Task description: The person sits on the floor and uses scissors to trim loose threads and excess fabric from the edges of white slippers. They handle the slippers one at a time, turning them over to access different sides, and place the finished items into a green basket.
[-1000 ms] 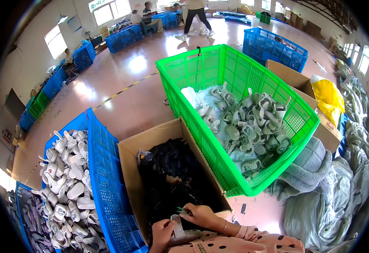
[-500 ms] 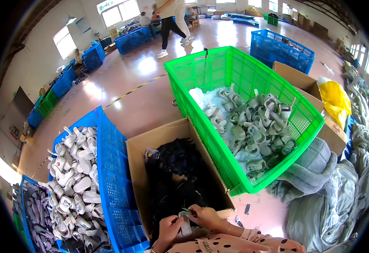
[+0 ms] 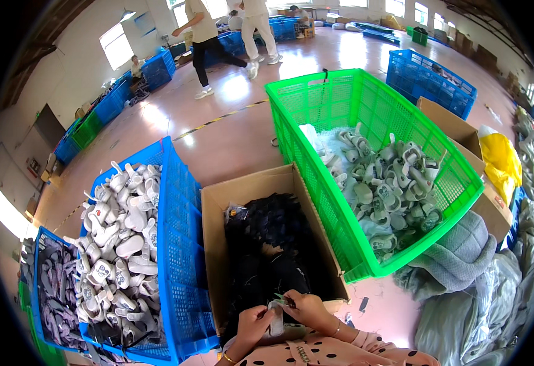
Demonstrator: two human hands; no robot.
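Just over the near edge of an open cardboard box [image 3: 242,194], my hands are close together. My left hand [image 3: 253,326] is closed around a small pale grey slipper [image 3: 276,322], holding it upright. My right hand [image 3: 309,311] is closed on a small greenish pointed tool that looks like thread snips [image 3: 284,299], its tip at the slipper's upper end. Dark, fluffy black material [image 3: 276,219] lies inside the box. My fingers partly cover both held things.
A blue crate [image 3: 184,244] heaped with whitish slippers stands on the left, beside another of dark purplish pieces [image 3: 56,293]. To the right, a green crate [image 3: 315,152] holds grey slippers. Plastic-wrapped bundles [image 3: 456,311] lie at far right. Two people [image 3: 209,43] walk across the floor beyond.
My view has turned slightly left, so the crates and box sit further right. The walking people have moved left and nearer. Both hands keep hold of the slipper and the snips.
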